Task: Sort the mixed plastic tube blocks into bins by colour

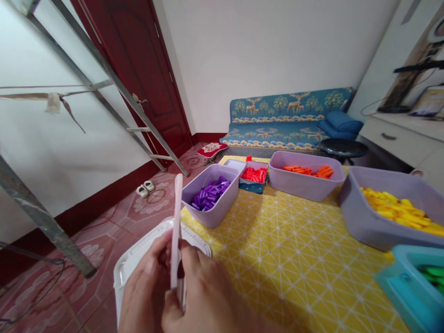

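A thin, flat pale pink piece [177, 217] stands upright in front of me, seen nearly edge-on, so its kind is unclear. My left hand [145, 282] closes on its left side, fingers partly hidden behind it. From the right, my right hand [204, 289] grips the same piece, with the thumb low against its edge. A small dark part [181, 269] shows between the piece and my right fingers; I cannot make out what it is. Under both hands sits a white plastic lid or container [130, 261]. Closest beyond them is a lilac bin [222, 215] of purple plastic pieces [210, 194].
On the yellow patterned tablecloth [277, 254] stand a small box of red pieces [255, 175], a lilac bin [301, 187] of orange pieces, another lilac bin [364, 222] of yellow pieces, and a teal bin [402, 282] of green ones. A metal ladder [114, 78] rises at left.
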Motion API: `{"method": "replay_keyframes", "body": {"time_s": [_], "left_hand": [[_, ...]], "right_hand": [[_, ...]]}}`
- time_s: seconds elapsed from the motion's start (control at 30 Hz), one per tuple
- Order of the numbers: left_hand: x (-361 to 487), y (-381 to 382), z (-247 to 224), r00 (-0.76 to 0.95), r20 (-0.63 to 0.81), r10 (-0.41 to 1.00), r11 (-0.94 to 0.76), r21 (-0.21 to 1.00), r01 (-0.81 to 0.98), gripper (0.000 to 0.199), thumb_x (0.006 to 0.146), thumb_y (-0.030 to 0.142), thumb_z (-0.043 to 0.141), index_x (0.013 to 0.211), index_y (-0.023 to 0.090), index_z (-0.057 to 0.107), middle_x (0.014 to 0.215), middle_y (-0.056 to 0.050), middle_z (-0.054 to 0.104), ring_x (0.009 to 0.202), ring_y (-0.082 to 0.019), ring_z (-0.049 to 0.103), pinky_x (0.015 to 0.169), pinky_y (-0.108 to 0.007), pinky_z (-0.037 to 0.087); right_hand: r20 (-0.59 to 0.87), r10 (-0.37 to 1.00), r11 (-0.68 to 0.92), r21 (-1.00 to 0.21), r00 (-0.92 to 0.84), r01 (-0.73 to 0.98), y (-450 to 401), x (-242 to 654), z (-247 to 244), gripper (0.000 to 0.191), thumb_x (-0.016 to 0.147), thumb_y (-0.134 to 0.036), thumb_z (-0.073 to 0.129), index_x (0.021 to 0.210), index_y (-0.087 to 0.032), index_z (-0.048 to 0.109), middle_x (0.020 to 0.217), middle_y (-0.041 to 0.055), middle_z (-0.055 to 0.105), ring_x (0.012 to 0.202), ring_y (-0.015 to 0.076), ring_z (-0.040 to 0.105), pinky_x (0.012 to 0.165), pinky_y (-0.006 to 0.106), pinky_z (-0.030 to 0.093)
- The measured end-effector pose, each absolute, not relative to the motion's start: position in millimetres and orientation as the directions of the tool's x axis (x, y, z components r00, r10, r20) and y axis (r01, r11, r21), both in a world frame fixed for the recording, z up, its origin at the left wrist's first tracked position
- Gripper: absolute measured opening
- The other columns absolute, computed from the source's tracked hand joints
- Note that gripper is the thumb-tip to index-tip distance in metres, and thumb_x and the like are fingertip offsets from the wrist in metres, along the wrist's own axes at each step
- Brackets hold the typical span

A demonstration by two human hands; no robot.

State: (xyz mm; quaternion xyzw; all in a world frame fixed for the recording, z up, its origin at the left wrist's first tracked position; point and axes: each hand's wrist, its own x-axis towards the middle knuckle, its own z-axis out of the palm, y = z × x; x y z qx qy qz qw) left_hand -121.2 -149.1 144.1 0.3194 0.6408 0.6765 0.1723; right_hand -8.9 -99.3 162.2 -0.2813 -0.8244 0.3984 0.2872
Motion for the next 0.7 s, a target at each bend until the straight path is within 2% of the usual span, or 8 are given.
{"method": "replay_keyframes", "body": {"time_s": [0.1, 0.17, 0.27, 0.37, 0.43, 0.5, 0.6, 0.7], "left_hand": [[-102.3, -150.1, 158.6, -0.599, 0.292, 0.746, -0.253, 0.956, 0.151, 0.033, 0.082, 0.044, 0.061, 0.105, 0.024, 0.072, 0.114, -0.006, 0.068, 0.104, -0.026, 0.063, 0.084, -0.033, 0.055], [-102.0, -146.3, 167.1, -0.527, 0.421, 0.739, -0.297, 0.905, 0.305, 0.023, 0.082, 0.036, 0.063, 0.097, 0.023, 0.074, 0.111, -0.006, 0.068, 0.108, -0.026, 0.061, 0.089, -0.033, 0.053], [-124.8, -127.3, 170.6, -0.474, 0.650, 0.594, -0.289, 0.722, 0.629, 0.015, 0.083, 0.029, 0.063, 0.093, 0.022, 0.073, 0.107, -0.006, 0.067, 0.106, -0.023, 0.061, 0.095, -0.034, 0.048], [-167.5, -92.6, 158.8, -0.486, 0.753, 0.444, -0.226, 0.618, 0.753, 0.026, 0.084, 0.031, 0.062, 0.108, 0.022, 0.067, 0.119, -0.007, 0.061, 0.115, -0.023, 0.056, 0.096, -0.036, 0.047], [-197.1, -65.2, 145.2, -0.514, 0.713, 0.477, -0.113, 0.630, 0.768, 0.043, 0.080, 0.038, 0.064, 0.120, 0.021, 0.061, 0.130, -0.010, 0.054, 0.124, -0.026, 0.048, 0.097, -0.038, 0.046], [-220.9, -38.7, 130.7, -0.593, 0.582, 0.556, -0.005, 0.716, 0.698, 0.058, 0.076, 0.045, 0.064, 0.126, 0.017, 0.057, 0.136, -0.014, 0.050, 0.127, -0.030, 0.046, 0.098, -0.040, 0.045], [-243.4, -5.6, 113.3, -0.588, 0.296, 0.753, 0.063, 0.857, 0.512, 0.059, 0.080, 0.050, 0.054, 0.126, 0.012, 0.057, 0.132, -0.017, 0.056, 0.119, -0.029, 0.055, 0.095, -0.040, 0.047], [-257.3, 16.9, 103.9, -0.546, 0.236, 0.804, 0.129, 0.827, 0.548, 0.056, 0.074, 0.046, 0.058, 0.116, 0.008, 0.064, 0.122, -0.017, 0.065, 0.112, -0.031, 0.060, 0.093, -0.040, 0.048]], "right_hand": [[0.283, 0.766, 0.475, -0.855, -0.577, 0.210, -89.0, 2.3, 162.1, 0.034, 0.069, -0.010, 0.053, 0.101, -0.021, 0.058, 0.093, 0.0049, 0.066, 0.085, 0.0214, 0.062, 0.074, 0.032, 0.047], [0.294, 0.811, 0.395, -0.913, -0.505, 0.103, -74.0, 7.2, 159.7, 0.025, 0.073, -0.012, 0.052, 0.095, -0.021, 0.059, 0.086, 0.0025, 0.066, 0.078, 0.0173, 0.062, 0.068, 0.027, 0.047], [0.280, 0.869, 0.261, -0.960, -0.408, -0.102, -38.5, 9.1, 154.3, 0.017, 0.078, -0.017, 0.050, 0.092, -0.020, 0.058, 0.078, -0.0005, 0.064, 0.065, 0.0127, 0.060, 0.056, 0.022, 0.046], [0.228, 0.915, 0.159, -0.962, -0.334, -0.221, 6.9, 3.9, 147.0, 0.020, 0.075, -0.022, 0.053, 0.094, -0.017, 0.056, 0.074, -0.0013, 0.063, 0.050, 0.0096, 0.055, 0.045, 0.020, 0.045], [0.183, 0.939, 0.111, -0.963, -0.291, -0.246, 36.7, -2.8, 140.3, 0.023, 0.069, -0.022, 0.056, 0.091, -0.015, 0.056, 0.063, -0.0036, 0.061, 0.042, 0.0085, 0.051, 0.041, 0.020, 0.044], [0.099, 0.961, 0.029, -0.964, -0.257, -0.264, 61.5, -11.2, 131.9, 0.022, 0.064, -0.020, 0.057, 0.086, -0.014, 0.057, 0.050, -0.0064, 0.056, 0.037, 0.0081, 0.048, 0.040, 0.019, 0.043], [-0.017, 0.971, -0.089, -0.952, -0.237, -0.293, 83.4, -24.5, 118.4, 0.020, 0.060, -0.020, 0.058, 0.079, -0.014, 0.057, 0.042, -0.0075, 0.051, 0.036, 0.0075, 0.045, 0.038, 0.018, 0.044], [-0.073, 0.968, -0.147, -0.940, -0.240, -0.307, 88.8, -35.0, 107.3, 0.019, 0.060, -0.023, 0.061, 0.075, -0.014, 0.056, 0.043, -0.0059, 0.052, 0.037, 0.0075, 0.047, 0.040, 0.020, 0.047]]}}
